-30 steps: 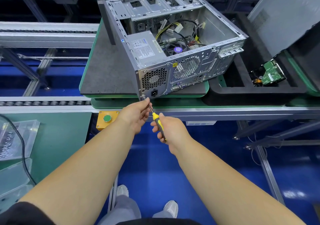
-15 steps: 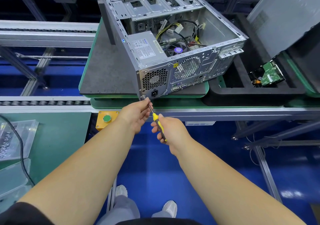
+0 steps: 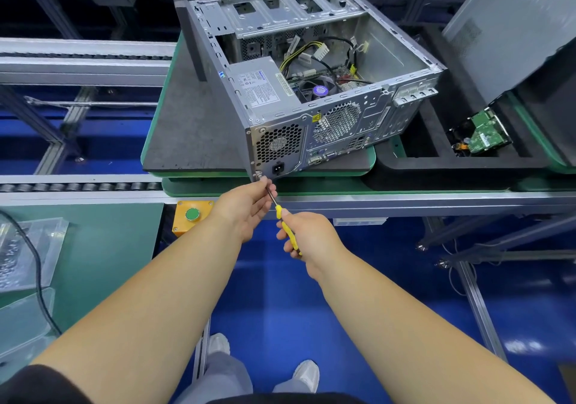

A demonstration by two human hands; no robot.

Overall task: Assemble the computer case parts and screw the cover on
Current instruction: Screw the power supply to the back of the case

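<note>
An open grey computer case [image 3: 311, 129] lies on its side on a dark mat, its rear panel facing me and its inside with power supply, cables and fan exposed. My right hand [image 3: 308, 237] grips the yellow handle of a screwdriver [image 3: 285, 221], whose shaft points up to the case's lower left rear corner. My left hand [image 3: 246, 207] pinches the metal shaft near the tip, right at that corner. The grey side cover [image 3: 505, 26] leans upright at the far right, apart from the case.
The mat sits on a green pallet [image 3: 156, 154] on a roller conveyor. A black foam tray [image 3: 436, 166] to the right holds a green circuit board [image 3: 486, 135]. A yellow box with a green button [image 3: 192, 215] is by my left wrist. Clear plastic bins [image 3: 28, 247] stand at the left.
Both hands stay at the case's lower rear corner with the screwdriver; only a slight shift of the view and of my right hand on the handle.
</note>
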